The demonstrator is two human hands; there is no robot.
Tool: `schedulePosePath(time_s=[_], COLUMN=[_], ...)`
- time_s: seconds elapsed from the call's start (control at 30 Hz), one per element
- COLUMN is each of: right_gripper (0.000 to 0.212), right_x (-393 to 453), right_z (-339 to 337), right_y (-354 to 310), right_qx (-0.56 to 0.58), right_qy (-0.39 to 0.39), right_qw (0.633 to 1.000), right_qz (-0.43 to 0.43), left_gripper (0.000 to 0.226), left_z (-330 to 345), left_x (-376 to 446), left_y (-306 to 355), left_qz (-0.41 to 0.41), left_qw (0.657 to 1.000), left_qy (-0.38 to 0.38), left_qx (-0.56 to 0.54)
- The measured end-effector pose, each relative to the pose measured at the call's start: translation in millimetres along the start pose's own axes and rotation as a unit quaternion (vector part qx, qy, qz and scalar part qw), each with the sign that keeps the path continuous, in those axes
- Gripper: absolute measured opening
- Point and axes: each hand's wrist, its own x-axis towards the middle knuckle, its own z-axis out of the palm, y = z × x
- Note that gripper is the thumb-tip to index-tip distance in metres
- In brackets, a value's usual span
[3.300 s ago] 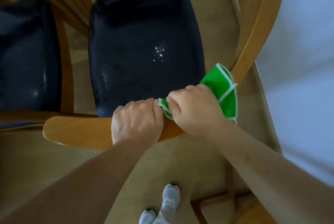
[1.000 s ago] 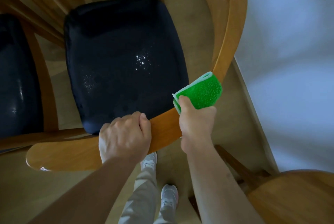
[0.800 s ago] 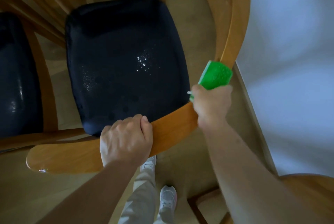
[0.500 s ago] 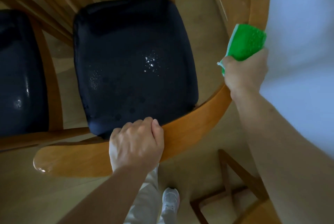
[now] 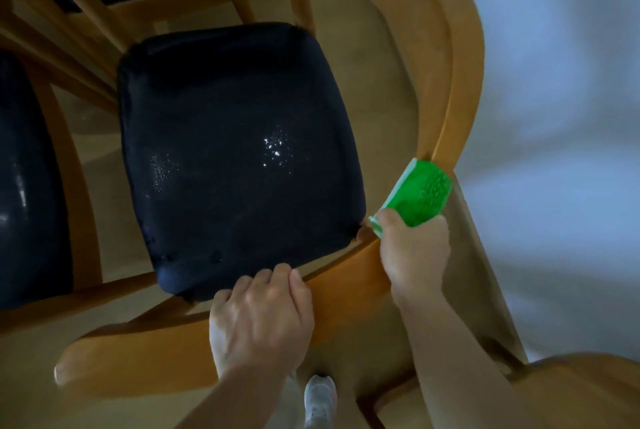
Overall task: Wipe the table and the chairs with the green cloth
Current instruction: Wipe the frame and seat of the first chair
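Far left of the left hand sits a second dark seat [image 5: 20,186]. The left hand [image 5: 259,321] curls over the chair's curved wooden backrest [image 5: 346,297], gripping it, with the black seat [image 5: 235,151] just beyond its knuckles, specks glinting on the cushion. Below that hand, 1 white shoe [image 5: 320,401] stands on the floor. To its right, the right hand [image 5: 414,252] grips the folded cloth [image 5: 420,194], wrapped over the rail where it bends away. Right of that hand is a pale wall [image 5: 561,151].
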Motion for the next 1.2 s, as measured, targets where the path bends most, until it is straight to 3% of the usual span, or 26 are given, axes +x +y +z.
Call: schedulePosePath(time_s=[0.27, 0.4, 0.5, 0.57, 0.7, 0.83, 1.0, 1.1, 1.2], right_gripper=[0.048, 0.084, 0.1, 0.095, 0.082, 0.089, 0.094, 0.084, 0.077], right_x=[-34.3, -60.9, -71.5, -60.4, -12.8, 48.2, 102.7, 125.1, 123.1], right_z=[4.5, -0.5, -4.6, -5.0, -10.0, -23.7, -31.4, -23.5, -17.8], right_y=[14.3, 27.7, 39.3, 41.8, 28.6, -12.3, -89.2, -140.9, -148.9], right_qx=[0.0, -0.067, -0.159, -0.174, -0.19, -0.199, -0.285, -0.277, -0.235], right_qy=[-0.005, -0.035, -0.066, -0.072, -0.06, -0.074, -0.033, -0.032, -0.057], right_qw=[1.0, 0.992, 0.967, 0.956, 0.939, 0.924, 0.862, 0.865, 0.879], right_qz=[-0.025, -0.105, -0.185, -0.226, -0.279, -0.319, -0.417, -0.417, -0.41], left_gripper=[0.042, 0.036, 0.036, 0.037, 0.044, 0.045, 0.065, 0.07, 0.068], left_z=[-2.2, -6.1, -7.7, -5.3, 4.6, 18.9, 27.6, 26.9, 24.6], left_x=[-0.6, -0.7, 10.1, 22.0, 34.2, 57.0, 62.3, 60.3, 60.9], left_y=[-0.2, 1.0, 5.0, 20.4, 77.8, 127.9, 144.5, 143.2, 144.5], left_qz=[-0.012, -0.031, -0.112, -0.154, -0.073, -0.061, 0.006, 0.008, 0.009], left_qw=[0.999, 0.995, 0.987, 0.979, 0.987, 0.981, 0.993, 0.995, 0.996], left_qy=[-0.045, -0.092, -0.116, -0.13, -0.114, -0.091, -0.051, -0.04, -0.032], left_qx=[0.021, 0.036, 0.0, -0.039, -0.087, -0.158, -0.108, -0.094, -0.082])
